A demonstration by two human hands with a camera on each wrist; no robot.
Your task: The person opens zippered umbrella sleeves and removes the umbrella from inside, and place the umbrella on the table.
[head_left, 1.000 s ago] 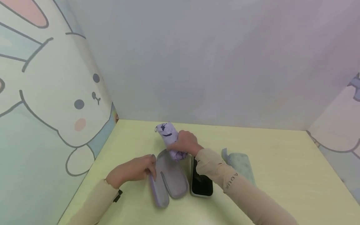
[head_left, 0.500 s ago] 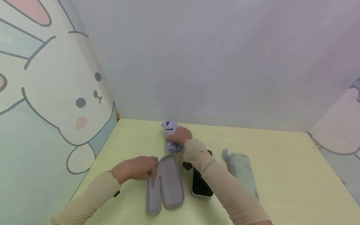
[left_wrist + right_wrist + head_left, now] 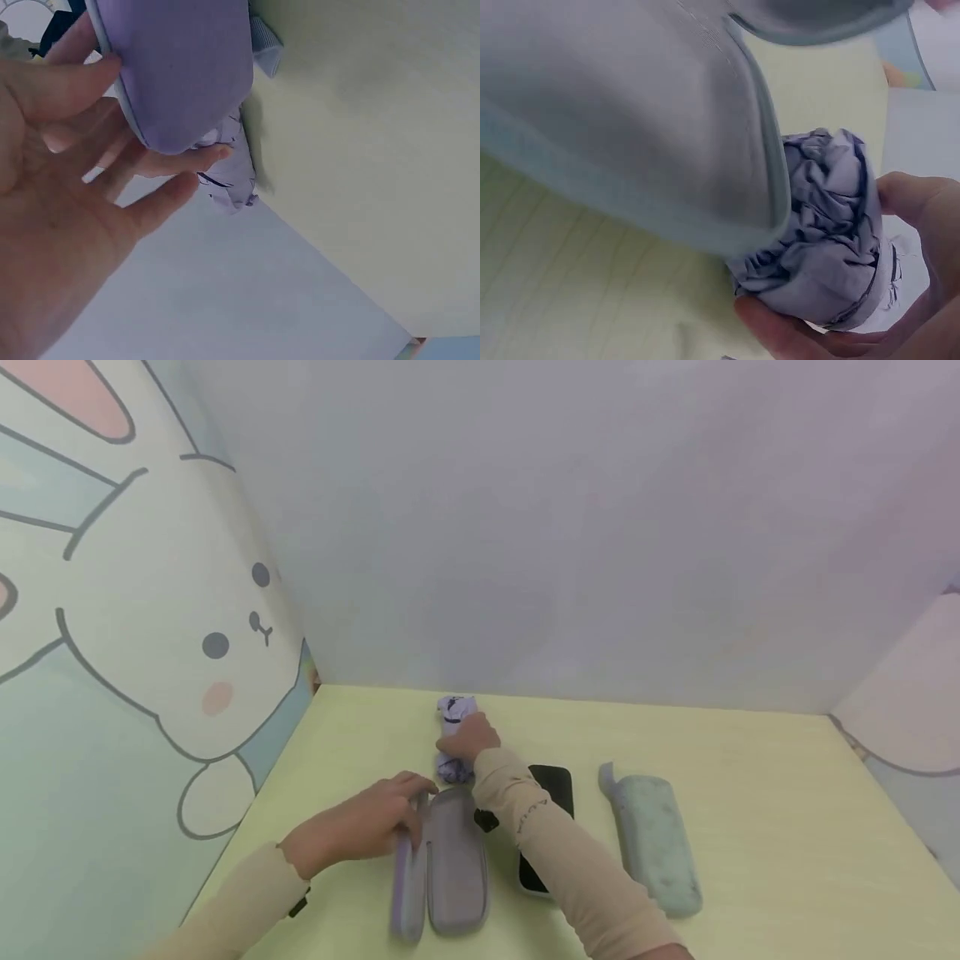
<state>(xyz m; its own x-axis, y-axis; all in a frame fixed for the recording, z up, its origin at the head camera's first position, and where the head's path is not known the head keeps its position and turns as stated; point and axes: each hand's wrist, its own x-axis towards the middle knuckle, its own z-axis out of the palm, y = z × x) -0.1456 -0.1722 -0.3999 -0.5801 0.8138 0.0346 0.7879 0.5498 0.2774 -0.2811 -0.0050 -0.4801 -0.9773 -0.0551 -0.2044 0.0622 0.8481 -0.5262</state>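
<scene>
An unfolded zip case [image 3: 459,868], lilac outside and grey inside, lies with its two halves side by side in the head view. My left hand [image 3: 360,822] pinches the raised left half by its edge; in the left wrist view the thumb and fingers are at the rim of its lilac outer shell [image 3: 176,67]. Beyond the case, my right hand [image 3: 470,739] grips a lilac folded umbrella [image 3: 453,768] with dark markings. Its gathered cloth end [image 3: 825,217] shows between thumb and fingers in the right wrist view, close to the case's far end.
A black-faced, phone-like item [image 3: 553,789] with a pale edge lies right of the case, partly hidden by my right sleeve. Farther right is a pale green pouch [image 3: 657,843] with a strap. The yellow table [image 3: 787,827] ends at a wall behind.
The umbrella has moved off the case to the table beyond it, in my right hand. The case has straightened and slid slightly nearer; my left hand has stayed on its left half.
</scene>
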